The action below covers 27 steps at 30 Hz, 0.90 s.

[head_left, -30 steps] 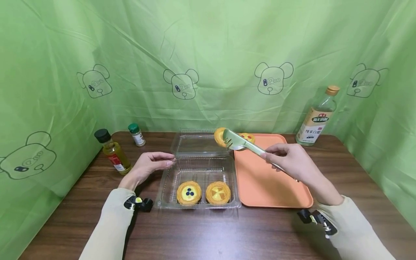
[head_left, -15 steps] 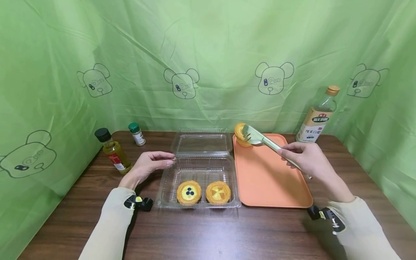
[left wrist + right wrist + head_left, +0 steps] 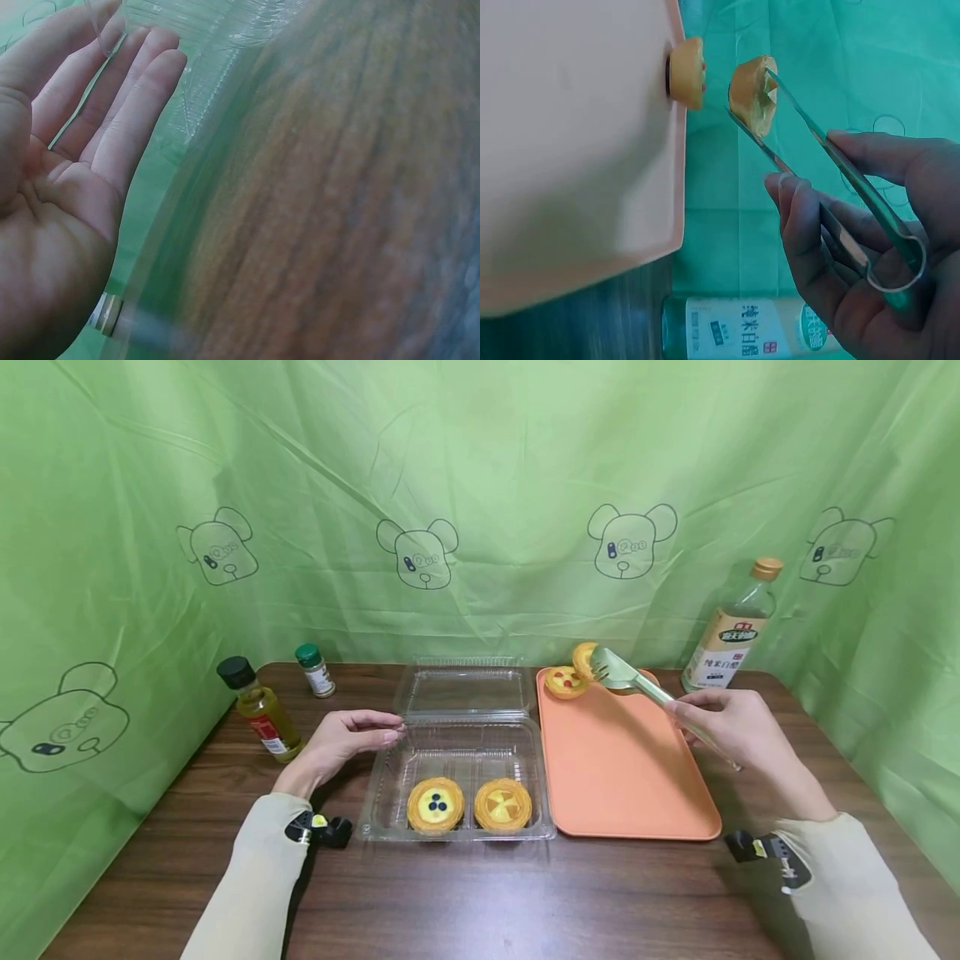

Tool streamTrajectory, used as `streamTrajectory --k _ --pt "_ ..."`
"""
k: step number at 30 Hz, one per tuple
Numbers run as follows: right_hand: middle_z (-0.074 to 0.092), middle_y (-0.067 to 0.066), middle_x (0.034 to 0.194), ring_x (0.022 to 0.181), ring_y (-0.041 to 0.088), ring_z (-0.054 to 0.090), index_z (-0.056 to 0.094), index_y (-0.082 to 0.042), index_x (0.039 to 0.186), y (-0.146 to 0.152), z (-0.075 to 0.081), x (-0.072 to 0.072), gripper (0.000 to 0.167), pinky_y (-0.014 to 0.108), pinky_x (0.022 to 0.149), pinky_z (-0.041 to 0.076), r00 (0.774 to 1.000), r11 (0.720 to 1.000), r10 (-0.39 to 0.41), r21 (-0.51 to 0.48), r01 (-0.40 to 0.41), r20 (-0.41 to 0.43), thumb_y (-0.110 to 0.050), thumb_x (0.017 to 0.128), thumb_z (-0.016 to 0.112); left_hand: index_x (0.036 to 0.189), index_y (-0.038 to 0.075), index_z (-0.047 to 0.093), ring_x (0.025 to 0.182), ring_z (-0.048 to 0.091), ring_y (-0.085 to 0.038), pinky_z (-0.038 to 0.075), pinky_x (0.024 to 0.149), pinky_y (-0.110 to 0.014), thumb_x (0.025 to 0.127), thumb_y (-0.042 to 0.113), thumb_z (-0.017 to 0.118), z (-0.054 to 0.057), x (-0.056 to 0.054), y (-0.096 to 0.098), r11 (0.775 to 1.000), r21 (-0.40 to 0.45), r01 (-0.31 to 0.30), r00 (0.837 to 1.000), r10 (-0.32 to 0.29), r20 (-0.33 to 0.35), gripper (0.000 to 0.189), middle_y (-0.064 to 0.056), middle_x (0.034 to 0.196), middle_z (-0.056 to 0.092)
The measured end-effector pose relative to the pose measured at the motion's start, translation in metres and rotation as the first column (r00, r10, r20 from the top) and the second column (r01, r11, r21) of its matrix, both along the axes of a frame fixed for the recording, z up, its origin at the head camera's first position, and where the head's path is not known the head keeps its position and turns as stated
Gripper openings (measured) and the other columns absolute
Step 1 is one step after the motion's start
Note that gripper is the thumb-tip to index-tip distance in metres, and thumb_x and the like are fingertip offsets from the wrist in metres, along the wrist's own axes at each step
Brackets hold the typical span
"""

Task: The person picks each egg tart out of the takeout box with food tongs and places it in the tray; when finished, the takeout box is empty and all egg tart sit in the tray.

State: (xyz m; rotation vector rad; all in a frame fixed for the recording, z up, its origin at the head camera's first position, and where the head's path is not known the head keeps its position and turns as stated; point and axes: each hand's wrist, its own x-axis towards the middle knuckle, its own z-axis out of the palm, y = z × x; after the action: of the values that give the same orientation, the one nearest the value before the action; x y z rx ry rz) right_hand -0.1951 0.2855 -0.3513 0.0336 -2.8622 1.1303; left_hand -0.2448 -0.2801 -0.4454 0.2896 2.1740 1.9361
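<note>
My right hand (image 3: pixel 731 727) grips metal serving tongs (image 3: pixel 652 690), whose tips hold an egg tart (image 3: pixel 748 97) clear of the orange tray (image 3: pixel 630 768), over its far end. Beside it, a tart with red topping (image 3: pixel 564 682) sits at the tray's far left corner. My left hand (image 3: pixel 341 745) pinches the left edge of a clear plastic container (image 3: pixel 390 739) between thumb and fingers, near the hinge. The container lies with its lid (image 3: pixel 472 689) folded back. In its front compartments sit a tart with blueberries (image 3: pixel 436 807) and one with yellow fruit pieces (image 3: pixel 502 807).
At the left stand an oil bottle (image 3: pixel 266 718) with a black cap and a small green-capped seasoning jar (image 3: pixel 318 677). A tall vinegar bottle (image 3: pixel 727 639) stands behind the tray's right side. Green curtain (image 3: pixel 510 460) surrounds the wooden table (image 3: pixel 450 902).
My right hand has moved right with the tongs and tart, from over the container's lid to over the tray's far end. The red-topped tart now shows again. My left hand has stayed in place.
</note>
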Motion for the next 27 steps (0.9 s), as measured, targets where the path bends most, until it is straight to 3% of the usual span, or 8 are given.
streamTrajectory --k 17,27 --pt "0.079 0.010 0.089 0.077 0.024 0.075 0.070 0.011 0.126 0.028 -0.011 -0.006 0.064 0.036 0.060 0.061 0.995 0.997 -0.039 -0.063 0.045 0.096 -0.048 0.102 0.070 0.128 -0.003 0.074 0.111 0.075 -0.025 0.060 0.094 -0.038 0.093 0.012 0.085 0.001 0.000 -0.002 1.000 -0.005 0.004 1.000 -0.004 -0.004 0.040 -0.014 0.120 0.077" --pt "0.077 0.007 0.085 0.071 0.022 0.073 0.073 0.009 0.120 0.043 -0.015 -0.004 0.058 0.035 0.053 0.055 0.995 0.998 -0.048 -0.031 0.051 0.089 -0.047 0.103 0.070 0.128 -0.004 0.073 0.110 0.075 -0.023 0.061 0.093 -0.037 0.093 0.012 0.084 0.003 0.001 0.000 1.000 -0.011 0.006 1.000 -0.006 -0.010 0.039 -0.013 0.121 0.077"
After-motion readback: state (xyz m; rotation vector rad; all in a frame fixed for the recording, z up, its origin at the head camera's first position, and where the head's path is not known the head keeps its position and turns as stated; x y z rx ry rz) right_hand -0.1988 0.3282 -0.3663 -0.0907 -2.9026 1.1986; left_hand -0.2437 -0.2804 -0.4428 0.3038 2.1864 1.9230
